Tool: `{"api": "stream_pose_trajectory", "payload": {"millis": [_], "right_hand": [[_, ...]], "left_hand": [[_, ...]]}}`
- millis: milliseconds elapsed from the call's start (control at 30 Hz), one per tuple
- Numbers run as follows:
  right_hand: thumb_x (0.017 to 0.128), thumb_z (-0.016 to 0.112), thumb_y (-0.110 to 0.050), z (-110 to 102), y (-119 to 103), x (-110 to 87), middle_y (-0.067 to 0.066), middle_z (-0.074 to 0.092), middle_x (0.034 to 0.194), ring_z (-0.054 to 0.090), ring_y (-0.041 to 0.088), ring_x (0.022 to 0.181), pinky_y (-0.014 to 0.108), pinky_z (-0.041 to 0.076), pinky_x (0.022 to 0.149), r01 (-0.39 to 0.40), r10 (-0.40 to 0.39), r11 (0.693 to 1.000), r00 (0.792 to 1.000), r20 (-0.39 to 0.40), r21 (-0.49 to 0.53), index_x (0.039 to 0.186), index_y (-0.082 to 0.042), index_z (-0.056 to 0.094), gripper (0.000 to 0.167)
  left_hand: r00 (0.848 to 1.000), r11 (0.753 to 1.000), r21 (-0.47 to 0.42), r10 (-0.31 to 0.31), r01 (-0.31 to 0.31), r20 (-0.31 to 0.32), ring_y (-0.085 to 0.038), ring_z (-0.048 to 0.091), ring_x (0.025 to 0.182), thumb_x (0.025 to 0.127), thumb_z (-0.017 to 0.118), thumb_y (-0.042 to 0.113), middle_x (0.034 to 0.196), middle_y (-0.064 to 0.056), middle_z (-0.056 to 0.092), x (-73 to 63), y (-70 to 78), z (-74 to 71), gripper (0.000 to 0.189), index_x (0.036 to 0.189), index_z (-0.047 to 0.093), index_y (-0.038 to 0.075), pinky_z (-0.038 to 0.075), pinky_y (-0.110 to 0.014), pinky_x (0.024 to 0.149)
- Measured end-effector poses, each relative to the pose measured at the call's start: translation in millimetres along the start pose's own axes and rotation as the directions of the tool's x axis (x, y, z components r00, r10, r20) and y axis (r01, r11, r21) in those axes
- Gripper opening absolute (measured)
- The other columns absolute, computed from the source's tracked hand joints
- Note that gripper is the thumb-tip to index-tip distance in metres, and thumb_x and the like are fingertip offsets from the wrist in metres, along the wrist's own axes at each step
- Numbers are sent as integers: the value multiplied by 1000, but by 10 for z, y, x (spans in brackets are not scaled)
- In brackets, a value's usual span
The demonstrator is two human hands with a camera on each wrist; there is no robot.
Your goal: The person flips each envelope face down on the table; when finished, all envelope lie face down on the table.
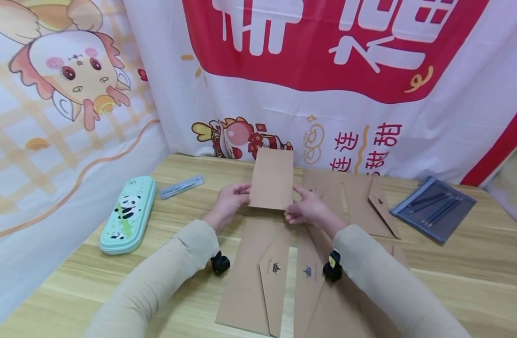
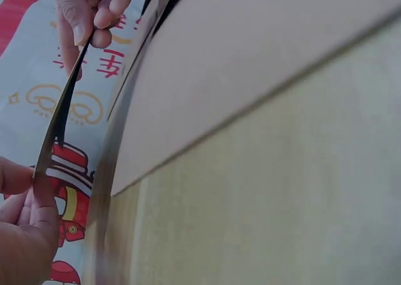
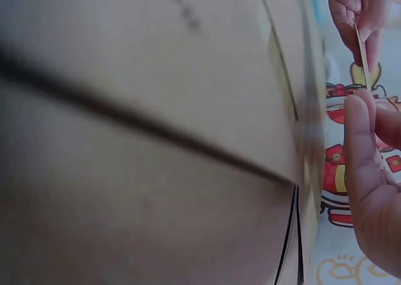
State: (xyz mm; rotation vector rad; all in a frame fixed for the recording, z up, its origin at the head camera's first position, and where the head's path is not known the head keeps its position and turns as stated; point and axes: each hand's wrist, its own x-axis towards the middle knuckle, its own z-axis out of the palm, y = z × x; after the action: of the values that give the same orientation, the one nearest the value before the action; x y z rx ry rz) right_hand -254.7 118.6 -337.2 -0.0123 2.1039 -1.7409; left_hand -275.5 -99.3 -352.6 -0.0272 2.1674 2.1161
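Observation:
A plain brown kraft paper envelope (image 1: 272, 180) is raised over the back of the table between the two hands. Its left edge is pinched by the left hand (image 1: 230, 203), while the right hand (image 1: 312, 211) grips the lower right corner. From the left wrist view the envelope (image 2: 53, 125) appears almost edge-on, with a dark strip along it, and both hands pinch its ends. Below the hands lies a kraft envelope (image 1: 247, 272) with a pointed flap and a small dark crown print. Beside it, another crown-printed envelope (image 1: 305, 300) partly runs under the right forearm.
More kraft envelopes (image 1: 360, 206) lie at the back right. A blue mesh zip pouch (image 1: 452, 220) with several pencils is farther right. On the left are a mint panda pencil case (image 1: 127, 216) and a slim blue pack (image 1: 181, 187). Printed cloth (image 1: 165, 94) hangs behind.

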Motion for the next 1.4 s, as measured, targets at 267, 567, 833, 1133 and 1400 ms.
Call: {"api": "stream_pose_trajectory", "payload": {"millis": [267,567,833,1133,1400], "right_hand": [[86,58,1,-1,48,113,12,63,74,60,16,60,28,56,62,-92,94,994,995,36,-64,149,-9,3,84],[85,60,1,29,98,179,7,61,66,58,12,53,26,55,56,-126,129,987,991,21,-102,149,-8,4,86],[85,62,-4,36,115,175,4,58,61,55,11,49,24,53,50,-117,121,975,993,7,-187,149,-5,8,83],[89,56,-7,-33,35,70,6,58,69,53,12,52,24,51,50,-69,74,982,997,26,-175,149,-7,7,77],[91,56,-14,-220,-176,-163,14,62,85,59,17,67,37,56,70,50,-56,961,998,-15,-274,149,-7,12,73]], "left_hand": [[997,990,134,-58,51,50,-25,54,107,78,51,-15,125,-23,53,52,-81,-31,52,129,47,-6,48,-30,92],[997,975,218,-52,37,64,-30,52,113,79,51,-14,126,-26,52,84,-125,-29,51,130,44,-10,45,-33,96],[994,952,302,-74,46,81,-27,50,112,80,55,-9,127,-20,51,70,-86,-56,57,136,40,-4,44,-35,97],[993,950,311,-70,38,93,-31,46,119,83,52,-8,132,-20,45,16,0,-72,58,139,36,-1,43,-38,99],[979,948,269,130,-169,156,-36,46,122,84,52,-10,133,-25,45,-36,207,151,55,136,38,-5,42,-38,101]]}}
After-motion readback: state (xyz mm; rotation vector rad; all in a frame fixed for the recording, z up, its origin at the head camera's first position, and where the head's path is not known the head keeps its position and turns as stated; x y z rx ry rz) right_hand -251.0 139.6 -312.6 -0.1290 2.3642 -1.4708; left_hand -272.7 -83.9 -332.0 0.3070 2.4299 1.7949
